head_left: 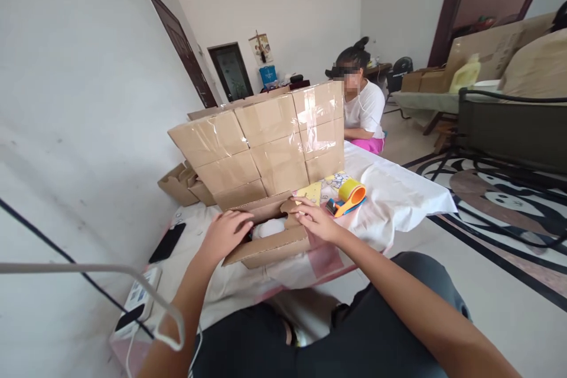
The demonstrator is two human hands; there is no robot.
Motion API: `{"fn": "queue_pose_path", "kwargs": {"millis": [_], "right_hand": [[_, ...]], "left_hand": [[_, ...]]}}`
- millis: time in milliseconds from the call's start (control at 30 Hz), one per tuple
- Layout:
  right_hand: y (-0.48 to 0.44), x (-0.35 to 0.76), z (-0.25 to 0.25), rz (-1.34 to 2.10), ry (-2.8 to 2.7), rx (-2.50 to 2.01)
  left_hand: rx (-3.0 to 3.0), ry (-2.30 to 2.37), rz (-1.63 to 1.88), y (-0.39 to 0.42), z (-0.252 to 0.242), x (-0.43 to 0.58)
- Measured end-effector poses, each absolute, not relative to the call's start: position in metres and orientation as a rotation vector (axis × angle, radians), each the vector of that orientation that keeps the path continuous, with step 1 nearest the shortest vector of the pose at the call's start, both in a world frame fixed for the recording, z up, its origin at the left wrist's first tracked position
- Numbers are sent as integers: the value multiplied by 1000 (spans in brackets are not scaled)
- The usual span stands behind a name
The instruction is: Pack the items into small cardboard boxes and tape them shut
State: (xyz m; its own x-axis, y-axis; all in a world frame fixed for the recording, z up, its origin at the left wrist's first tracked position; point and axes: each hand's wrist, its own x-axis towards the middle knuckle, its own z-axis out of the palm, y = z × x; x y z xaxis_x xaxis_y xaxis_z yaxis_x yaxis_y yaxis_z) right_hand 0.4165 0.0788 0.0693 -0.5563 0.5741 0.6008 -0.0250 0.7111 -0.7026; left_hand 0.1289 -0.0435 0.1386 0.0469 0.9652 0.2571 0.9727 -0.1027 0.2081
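An open cardboard box [277, 251] sits in front of me with its long flaps raised. A white rounded item [269, 228] lies inside; its kind cannot be made out. My left hand [225, 235] rests at the box's left end, fingers stretched out over the edge and flap. At the right end, my right hand [315, 220] lies on the end flap with its fingers spread. Just to the right of that hand is a tape dispenser [348, 198] with an orange frame and yellow roll.
Behind the box stands a wall of stacked, taped cartons [274, 144]. Small open boxes [177, 184] are at its left. A black phone [167, 243] and a power strip [142, 295] lie left on the cloth-covered table [407, 189]. Another person [370, 106] sits beyond the cartons.
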Motion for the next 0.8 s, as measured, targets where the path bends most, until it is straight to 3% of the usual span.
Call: {"fn": "queue_pose_path", "kwargs": {"millis": [133, 300, 600, 800], "right_hand": [[91, 412, 69, 753, -2051, -402], [100, 412, 66, 749, -2131, -334], [100, 415, 65, 869, -2143, -319], [103, 417, 68, 1218, -1948, -406]], "left_hand": [[-1408, -2098, -1640, -85, 84, 136], [-1650, -2168, -1741, -95, 34, 148], [-1910, -1993, -1646, -99, 31, 142], [-1224, -2078, -2133, -78, 41, 170]]}}
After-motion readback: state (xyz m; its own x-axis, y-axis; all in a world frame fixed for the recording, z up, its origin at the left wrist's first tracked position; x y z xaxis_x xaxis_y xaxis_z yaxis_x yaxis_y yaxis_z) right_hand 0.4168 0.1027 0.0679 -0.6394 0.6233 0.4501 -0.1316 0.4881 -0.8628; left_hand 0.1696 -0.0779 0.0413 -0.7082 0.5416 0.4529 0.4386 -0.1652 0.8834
